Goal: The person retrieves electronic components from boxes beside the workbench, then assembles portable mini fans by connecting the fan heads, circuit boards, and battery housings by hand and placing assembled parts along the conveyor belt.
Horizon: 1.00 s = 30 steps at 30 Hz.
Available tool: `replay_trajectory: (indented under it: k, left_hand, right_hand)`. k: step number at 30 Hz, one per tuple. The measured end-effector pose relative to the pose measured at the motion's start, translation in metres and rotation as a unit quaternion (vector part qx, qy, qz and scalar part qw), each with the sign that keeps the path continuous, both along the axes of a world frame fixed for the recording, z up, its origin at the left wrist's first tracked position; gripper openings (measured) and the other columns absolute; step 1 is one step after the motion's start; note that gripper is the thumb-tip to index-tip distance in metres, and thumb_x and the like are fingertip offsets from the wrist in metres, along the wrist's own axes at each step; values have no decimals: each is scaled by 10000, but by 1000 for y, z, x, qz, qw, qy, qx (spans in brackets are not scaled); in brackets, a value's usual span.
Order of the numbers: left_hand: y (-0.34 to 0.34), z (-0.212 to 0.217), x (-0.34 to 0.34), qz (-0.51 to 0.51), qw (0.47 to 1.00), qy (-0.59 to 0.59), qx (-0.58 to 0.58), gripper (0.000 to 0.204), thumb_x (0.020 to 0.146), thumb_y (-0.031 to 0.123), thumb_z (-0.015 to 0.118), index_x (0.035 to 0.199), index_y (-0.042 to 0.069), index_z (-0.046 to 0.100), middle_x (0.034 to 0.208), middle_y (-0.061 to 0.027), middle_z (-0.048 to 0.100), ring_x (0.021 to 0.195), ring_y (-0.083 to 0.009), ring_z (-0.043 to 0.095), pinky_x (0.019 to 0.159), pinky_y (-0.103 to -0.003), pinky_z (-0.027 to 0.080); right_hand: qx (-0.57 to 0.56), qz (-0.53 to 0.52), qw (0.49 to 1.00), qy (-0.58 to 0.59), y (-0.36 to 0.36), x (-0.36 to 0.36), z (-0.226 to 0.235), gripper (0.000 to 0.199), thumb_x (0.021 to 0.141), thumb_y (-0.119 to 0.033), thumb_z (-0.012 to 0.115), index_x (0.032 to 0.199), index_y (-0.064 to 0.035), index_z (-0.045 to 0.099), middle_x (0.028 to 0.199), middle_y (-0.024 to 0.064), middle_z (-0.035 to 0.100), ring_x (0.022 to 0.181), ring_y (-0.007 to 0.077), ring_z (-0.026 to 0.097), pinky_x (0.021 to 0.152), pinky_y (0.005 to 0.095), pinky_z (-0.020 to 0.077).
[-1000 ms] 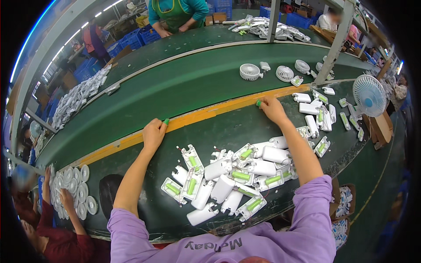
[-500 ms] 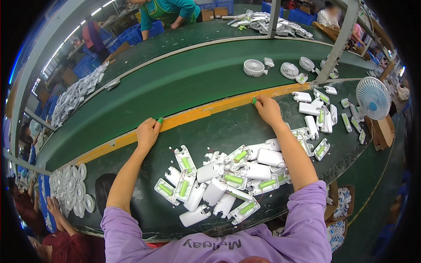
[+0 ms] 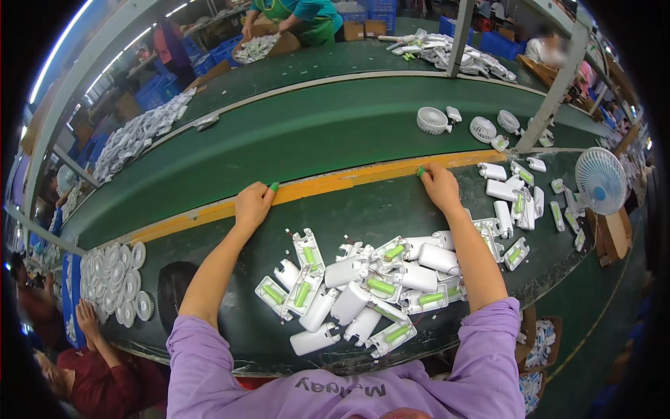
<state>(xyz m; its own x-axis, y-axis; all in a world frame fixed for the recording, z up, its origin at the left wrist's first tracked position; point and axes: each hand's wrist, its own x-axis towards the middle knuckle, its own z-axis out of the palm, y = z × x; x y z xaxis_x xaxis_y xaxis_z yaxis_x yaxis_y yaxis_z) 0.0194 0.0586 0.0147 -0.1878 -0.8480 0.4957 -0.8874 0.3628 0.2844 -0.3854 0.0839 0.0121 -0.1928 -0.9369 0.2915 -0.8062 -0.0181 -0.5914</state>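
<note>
My left hand [image 3: 255, 204] rests at the yellow ledge [image 3: 335, 183] along the far side of the worktable, fingers curled in. Farther right on the same ledge, my right hand [image 3: 440, 187] is also closed, and I see nothing held in either. Green wrapping covers a fingertip on each hand. Between my forearms lies a heap of white plastic casings [image 3: 351, 303]; several are open shells with green battery cells [image 3: 381, 285] and thin wires. More white casings [image 3: 501, 190] lie beyond my right forearm.
Round white fan covers [image 3: 112, 279] are piled at the left, beside a dark rounded object [image 3: 174, 290]. A green conveyor [image 3: 293, 146] past the ledge carries small fan heads [image 3: 433, 120]. A standing fan [image 3: 600, 180] is at the right. Metal posts [image 3: 558, 84] rise by the conveyor.
The view has shifted, so the table's contents sit farther right. My hands stay at the ledge. Across the conveyor, the person in green and teal now has a box of white parts in hand.
</note>
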Motion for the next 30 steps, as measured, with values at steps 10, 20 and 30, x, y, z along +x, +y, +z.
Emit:
replay_trajectory:
  k: [10,20,30]
  left_hand:
    - [-2,0,1,4,1000,-8,10,351,803,294,536,603,5,546,670,-140,540,655,-330,538,582,-420,419]
    - [-107,113,64,36,932,320,169,484,790,450,562,951,-6,565,760,-69,580,561,-129,562,438,-253,437]
    - [-175,157,96,60,919,367,131,594,761,504,559,1120,32,527,967,-98,594,738,-181,590,529,-267,473]
  right_hand:
    - [4,21,1000,1,-5,-1,0,232,786,-251,547,902,-55,594,799,164,612,773,327,584,674,398,445]
    - [107,100,964,-222,-42,-5,101,420,806,-363,569,1025,-9,516,807,58,572,668,119,540,566,246,439]
    - [87,91,977,-172,-162,77,189,664,800,-425,563,1247,20,354,1147,111,488,879,179,545,675,302,460]
